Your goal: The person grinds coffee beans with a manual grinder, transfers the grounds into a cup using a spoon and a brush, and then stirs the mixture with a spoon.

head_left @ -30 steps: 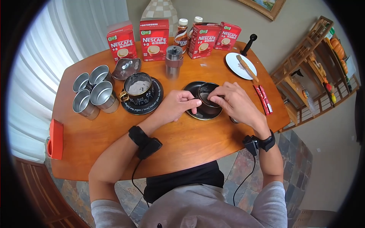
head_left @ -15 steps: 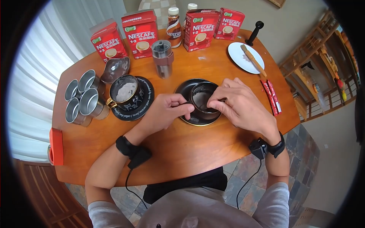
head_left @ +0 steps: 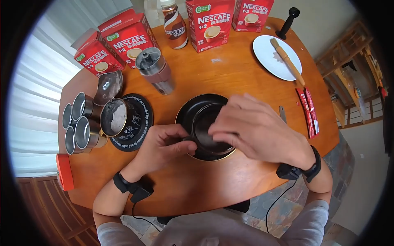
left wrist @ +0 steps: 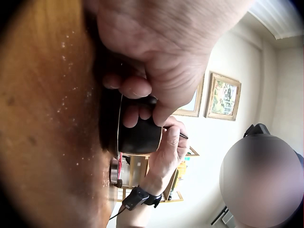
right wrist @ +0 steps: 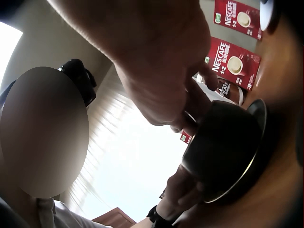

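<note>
A black cup (head_left: 204,130) stands on a black, gold-rimmed saucer (head_left: 183,110) in front of the person. The left hand (head_left: 162,147) pinches the cup's handle between thumb and fingers, which the left wrist view shows close to the cup's side (left wrist: 140,138). Over the cup's right side, the right hand (head_left: 260,131) has its fingertips bent together at the opening. A thin dark stick (left wrist: 183,136) pokes out from the right hand in the left wrist view; its other end is hidden. A metal handle (head_left: 282,112) lies on the table, partly behind the right hand.
Left lie a cat-patterned cup (head_left: 115,117) with pale powder, several metal cups (head_left: 85,132), a glass dish (head_left: 107,88) and a grinder (head_left: 158,71). Red Nescafe boxes (head_left: 211,26) and a bottle (head_left: 175,26) line the back. Right: a plate (head_left: 266,51) with a brush (head_left: 289,63), red sachets (head_left: 308,110).
The head view has moved closer and tilted down, so the table things appear larger. The right fingertips have shifted over the cup's opening. The left hand keeps hold of the cup's handle.
</note>
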`<state>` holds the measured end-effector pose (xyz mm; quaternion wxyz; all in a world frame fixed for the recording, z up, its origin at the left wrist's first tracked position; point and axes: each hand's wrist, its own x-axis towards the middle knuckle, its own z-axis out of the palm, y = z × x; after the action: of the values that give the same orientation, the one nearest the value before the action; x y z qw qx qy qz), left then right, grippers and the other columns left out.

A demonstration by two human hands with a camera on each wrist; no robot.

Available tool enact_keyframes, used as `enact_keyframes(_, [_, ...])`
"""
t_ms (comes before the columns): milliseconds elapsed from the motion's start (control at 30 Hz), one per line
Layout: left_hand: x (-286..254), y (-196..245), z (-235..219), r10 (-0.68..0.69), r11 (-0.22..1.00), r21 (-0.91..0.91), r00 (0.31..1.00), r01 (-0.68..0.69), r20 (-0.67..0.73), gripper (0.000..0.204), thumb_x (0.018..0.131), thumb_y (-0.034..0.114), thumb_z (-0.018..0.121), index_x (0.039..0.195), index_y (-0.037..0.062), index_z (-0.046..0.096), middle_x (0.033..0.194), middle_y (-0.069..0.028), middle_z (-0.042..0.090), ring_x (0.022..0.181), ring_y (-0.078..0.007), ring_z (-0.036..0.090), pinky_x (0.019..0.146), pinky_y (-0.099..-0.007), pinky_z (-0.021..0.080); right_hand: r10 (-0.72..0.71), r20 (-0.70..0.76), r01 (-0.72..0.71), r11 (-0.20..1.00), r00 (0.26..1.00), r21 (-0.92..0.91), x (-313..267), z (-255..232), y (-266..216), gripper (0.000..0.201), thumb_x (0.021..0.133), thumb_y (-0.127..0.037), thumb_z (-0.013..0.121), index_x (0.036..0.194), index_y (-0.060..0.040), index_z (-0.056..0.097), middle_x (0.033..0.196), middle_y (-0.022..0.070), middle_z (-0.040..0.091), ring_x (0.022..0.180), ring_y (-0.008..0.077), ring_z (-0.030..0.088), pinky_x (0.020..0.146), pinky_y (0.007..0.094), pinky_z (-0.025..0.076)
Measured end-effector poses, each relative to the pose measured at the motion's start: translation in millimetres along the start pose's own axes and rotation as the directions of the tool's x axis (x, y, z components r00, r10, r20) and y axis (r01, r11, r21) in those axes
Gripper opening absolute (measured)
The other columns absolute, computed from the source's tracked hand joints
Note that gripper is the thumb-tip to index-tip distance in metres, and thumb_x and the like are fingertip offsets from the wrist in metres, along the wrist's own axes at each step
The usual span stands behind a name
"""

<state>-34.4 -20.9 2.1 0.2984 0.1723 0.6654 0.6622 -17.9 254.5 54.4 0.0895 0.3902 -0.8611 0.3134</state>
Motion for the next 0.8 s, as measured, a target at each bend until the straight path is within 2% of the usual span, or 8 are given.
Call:
enact_keyframes(33, [-0.7,0.1,-0.4,-0.01,1.0,-0.016,1.0,0.01,-0.008,0.014,0.096,0.009,0.079,0.1,-0.0017,0.072,0.087,-0.0029,0.075,0.081,-0.0056,0.068,0.069,-0.0211,0.052,-0.032,0.029,0.031,0.999,0.999,0.028,-0.2,-0.3,1.2,0.008,0.09,-0.017,0.075,0.091,-0.0098,0.072,0.085,0.0014,0.063,0.088,0.0225,0.057,0.077,0.0357,0.043])
enact_keyframes(133, [-1.6,-1.3,-2.1,-0.033,0.999,0.012,0.999,0.033,-0.019,0.014,0.093,0.009,0.082,0.097,-0.0008,0.072,0.083,0.0002,0.072,0.075,-0.0016,0.063,0.062,-0.0193,0.047,0.009,0.212,-0.037,0.991,0.977,0.126,-0.8,-22.2,2.5,0.015,0.087,-0.018,0.081,0.099,-0.0098,0.077,0.092,0.0017,0.069,0.089,0.0247,0.061,0.078,0.0361,0.047])
enact_keyframes(167, [-1.8,-1.1,-3.0,-0.032,0.999,0.027,0.999,0.033,-0.016,0.015,0.093,0.01,0.083,0.095,-0.0006,0.072,0.081,0.0012,0.071,0.072,-0.0007,0.061,0.06,-0.0193,0.045,0.005,0.191,-0.035,0.987,0.982,0.155,-1.9,-23.0,6.9,0.017,0.084,-0.019,0.083,0.098,-0.0109,0.078,0.093,0.0003,0.07,0.088,0.0234,0.061,0.075,0.0346,0.045])
enact_keyframes(267, [-1.3,-0.4,-4.2,-0.015,0.998,0.06,1.0,0.016,-0.01,0.018,0.091,0.011,0.085,0.091,-0.0003,0.071,0.076,0.0035,0.066,0.066,0.0012,0.054,0.054,-0.0198,0.039,0.021,-0.01,-0.02,0.999,1.0,0.039,-2.8,-6.9,11.4,0.013,0.083,-0.017,0.079,0.088,-0.0097,0.07,0.086,-0.0006,0.059,0.088,0.0197,0.054,0.074,0.0344,0.04])
enact_keyframes(367, [0.1,-0.6,-3.8,0.021,0.997,0.072,1.0,-0.021,-0.009,0.022,0.089,0.013,0.088,0.088,-0.0004,0.07,0.072,0.0038,0.063,0.062,0.0011,0.049,0.052,-0.0213,0.034,-0.043,0.197,0.037,0.999,0.979,0.037,-1.6,-24.9,2.5,0.026,0.074,-0.021,0.087,0.096,-0.0101,0.077,0.093,-0.0009,0.068,0.085,0.0202,0.061,0.07,0.0337,0.042])
enact_keyframes(567, [0.6,-2.9,-9.5,0.042,0.988,0.149,0.999,-0.045,0.022,0.025,0.087,0.017,0.09,0.086,0.0013,0.071,0.063,0.0031,0.058,0.056,-0.0016,0.044,0.049,-0.0246,0.03,-0.034,0.069,0.042,0.992,0.997,-0.123,6.5,-22.9,9.0,0.031,0.068,-0.024,0.087,0.093,-0.009,0.075,0.09,0.0008,0.065,0.079,0.0207,0.059,0.067,0.0341,0.04])
enact_keyframes(633, [3.0,-3.2,-9.8,0.086,0.98,0.177,0.996,-0.091,0.036,0.025,0.086,0.018,0.09,0.085,0.0019,0.071,0.062,0.0029,0.058,0.054,-0.0028,0.043,0.048,-0.0257,0.03,-0.055,0.155,0.081,0.983,0.986,-0.163,10.3,-22.7,9.2,0.03,0.068,-0.024,0.086,0.091,-0.009,0.073,0.089,0.001,0.064,0.078,0.0208,0.057,0.066,0.0346,0.039])
enact_keyframes(800, [3.9,8.3,-6.8,0.012,0.99,0.143,1.0,-0.015,0.027,0.025,0.087,0.02,0.09,0.085,0.0026,0.072,0.063,0.0022,0.062,0.054,-0.0025,0.045,0.048,-0.0259,0.031,0.021,0.319,0.046,0.978,0.948,-0.203,20.1,-33.3,-5.3,0.024,0.072,-0.02,0.084,0.089,-0.0085,0.071,0.086,0.0015,0.062,0.075,0.0207,0.055,0.06,0.0355,0.037])
